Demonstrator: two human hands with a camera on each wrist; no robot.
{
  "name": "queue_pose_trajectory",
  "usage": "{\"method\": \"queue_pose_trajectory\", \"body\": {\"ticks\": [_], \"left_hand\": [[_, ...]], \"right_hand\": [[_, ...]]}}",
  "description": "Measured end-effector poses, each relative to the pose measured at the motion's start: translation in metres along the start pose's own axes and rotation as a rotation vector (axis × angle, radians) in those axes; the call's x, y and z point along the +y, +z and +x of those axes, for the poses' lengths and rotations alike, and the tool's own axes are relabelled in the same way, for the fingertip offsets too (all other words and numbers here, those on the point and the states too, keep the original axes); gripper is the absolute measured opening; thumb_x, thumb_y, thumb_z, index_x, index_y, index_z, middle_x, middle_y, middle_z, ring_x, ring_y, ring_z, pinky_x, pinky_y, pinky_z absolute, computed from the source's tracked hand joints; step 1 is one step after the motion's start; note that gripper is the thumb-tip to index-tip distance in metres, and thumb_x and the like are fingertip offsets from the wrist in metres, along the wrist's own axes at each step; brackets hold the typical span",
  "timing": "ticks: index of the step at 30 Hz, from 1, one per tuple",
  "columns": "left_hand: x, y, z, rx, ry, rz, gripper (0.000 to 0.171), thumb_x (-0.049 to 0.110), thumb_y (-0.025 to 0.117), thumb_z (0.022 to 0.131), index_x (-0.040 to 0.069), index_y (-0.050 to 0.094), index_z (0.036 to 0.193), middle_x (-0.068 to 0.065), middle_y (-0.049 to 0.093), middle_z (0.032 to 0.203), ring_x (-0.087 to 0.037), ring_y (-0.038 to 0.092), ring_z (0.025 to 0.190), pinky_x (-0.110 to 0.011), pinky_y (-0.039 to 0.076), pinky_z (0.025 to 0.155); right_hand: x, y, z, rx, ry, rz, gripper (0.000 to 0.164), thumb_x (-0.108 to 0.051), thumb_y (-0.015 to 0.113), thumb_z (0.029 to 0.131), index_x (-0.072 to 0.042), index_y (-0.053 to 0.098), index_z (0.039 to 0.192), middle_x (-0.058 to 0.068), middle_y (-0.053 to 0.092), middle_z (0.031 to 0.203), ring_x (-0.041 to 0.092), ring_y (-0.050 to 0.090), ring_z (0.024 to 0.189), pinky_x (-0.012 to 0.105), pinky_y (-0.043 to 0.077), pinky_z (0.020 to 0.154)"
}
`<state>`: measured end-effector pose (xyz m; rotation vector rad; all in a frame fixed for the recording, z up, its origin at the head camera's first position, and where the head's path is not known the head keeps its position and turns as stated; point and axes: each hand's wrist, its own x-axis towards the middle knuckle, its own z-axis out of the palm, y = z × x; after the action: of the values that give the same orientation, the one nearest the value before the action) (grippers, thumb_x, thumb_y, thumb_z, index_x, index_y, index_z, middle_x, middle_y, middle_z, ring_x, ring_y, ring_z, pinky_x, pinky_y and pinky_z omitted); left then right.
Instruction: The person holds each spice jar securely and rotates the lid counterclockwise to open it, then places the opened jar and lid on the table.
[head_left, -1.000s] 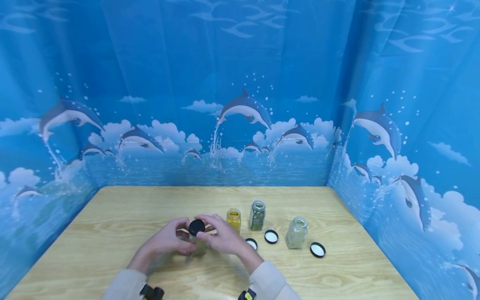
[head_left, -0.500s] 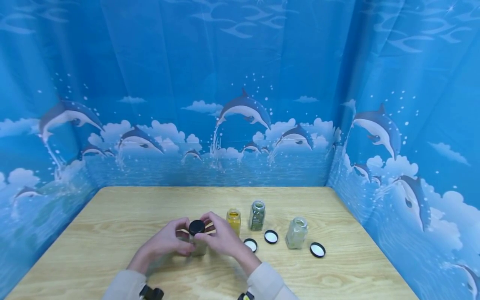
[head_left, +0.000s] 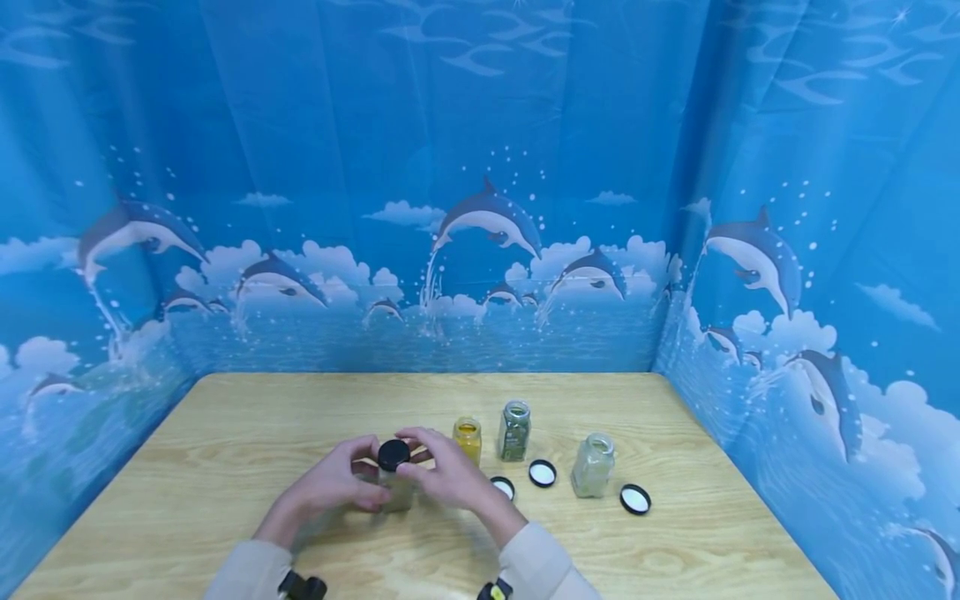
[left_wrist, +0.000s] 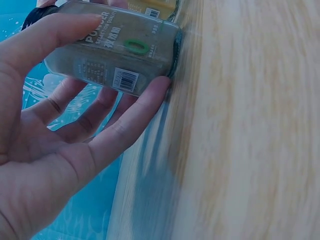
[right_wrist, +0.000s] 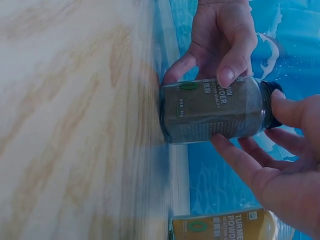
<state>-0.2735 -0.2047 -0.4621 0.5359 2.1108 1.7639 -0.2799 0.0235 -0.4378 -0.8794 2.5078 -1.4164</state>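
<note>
A glass spice jar of brown-grey powder (right_wrist: 200,112) stands upright on the table, its black lid (head_left: 393,455) on top. My left hand (head_left: 337,477) grips the jar's body; in the left wrist view its thumb lies across the label and the other fingers are round the far side. With thumb and fingers my right hand (head_left: 447,471) pinches the black lid, while one fingertip touches the jar's side in the right wrist view. Just right of that hand is an uncapped jar of yellow turmeric powder (head_left: 467,440).
Behind stands an uncapped jar of green flakes (head_left: 515,431). Further right is an uncapped jar of pale contents (head_left: 593,467). Upturned black lids lie by the jars: one partly behind the right wrist (head_left: 503,488), a middle lid (head_left: 542,473) and a right lid (head_left: 635,500).
My right hand has shifted slightly about the lid, turning away and back with its fingers moving round it. The left hand and the jar stay in place.
</note>
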Motion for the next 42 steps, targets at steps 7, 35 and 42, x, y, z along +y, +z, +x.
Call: {"method": "queue_pose_trajectory", "body": {"ticks": [7, 35, 42], "left_hand": [[-0.0010, 0.0004, -0.0009, 0.000, 0.014, 0.000, 0.041, 0.001, 0.080, 0.080, -0.007, 0.052, 0.108, -0.009, 0.068, 0.109, -0.028, 0.072, 0.099, -0.049, 0.066, 0.079], [0.0002, 0.0007, -0.0016, 0.006, 0.002, 0.008, 0.041, 0.003, 0.080, 0.081, -0.006, 0.052, 0.108, -0.015, 0.066, 0.111, -0.026, 0.070, 0.096, -0.047, 0.067, 0.079], [-0.0002, 0.0016, -0.0020, 0.014, 0.020, 0.016, 0.040, 0.002, 0.081, 0.080, -0.007, 0.053, 0.108, -0.011, 0.066, 0.110, -0.026, 0.071, 0.099, -0.047, 0.067, 0.079]], "right_hand": [[-0.0006, 0.0045, -0.0019, 0.037, 0.061, 0.078, 0.054, -0.025, 0.077, 0.092, -0.010, 0.053, 0.138, 0.011, 0.068, 0.124, 0.026, 0.069, 0.113, 0.022, 0.061, 0.088], [0.0003, 0.0012, -0.0022, 0.001, 0.023, -0.010, 0.052, -0.025, 0.066, 0.101, -0.011, 0.051, 0.149, 0.013, 0.066, 0.133, 0.026, 0.069, 0.116, 0.024, 0.059, 0.094], [0.0004, 0.0045, -0.0023, 0.039, 0.064, 0.055, 0.055, -0.034, 0.073, 0.095, -0.014, 0.051, 0.142, 0.011, 0.069, 0.126, 0.024, 0.069, 0.114, 0.024, 0.061, 0.089]]}}
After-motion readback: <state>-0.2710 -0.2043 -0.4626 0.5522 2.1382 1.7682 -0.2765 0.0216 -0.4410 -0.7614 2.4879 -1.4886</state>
